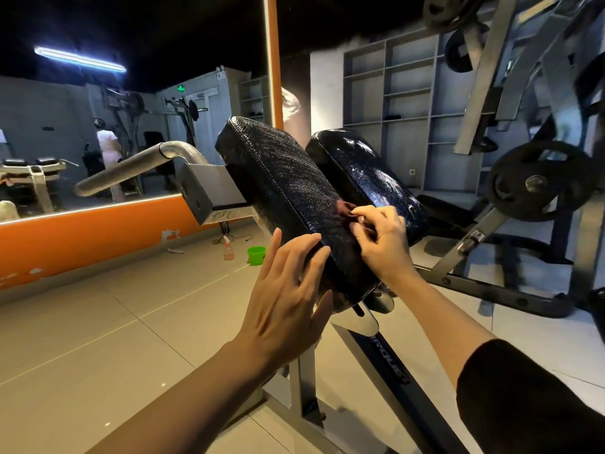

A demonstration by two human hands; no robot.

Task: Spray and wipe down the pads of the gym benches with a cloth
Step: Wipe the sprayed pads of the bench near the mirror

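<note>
Two black cracked-leather pads [288, 188] shine glossy; the silver metal handle bar [131, 167] beside them looks smooth, brushed.

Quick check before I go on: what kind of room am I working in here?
Almost certainly a gym: round black weight plates hang on a grey steel machine, two glossy black padded cushions sit on a metal bench frame, and a long wall mirror reflects more equipment.

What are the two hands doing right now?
Left hand: open, fingers straight against the near black pad.
Right hand: fingers curled, pinching something small and reddish on that pad.
</note>
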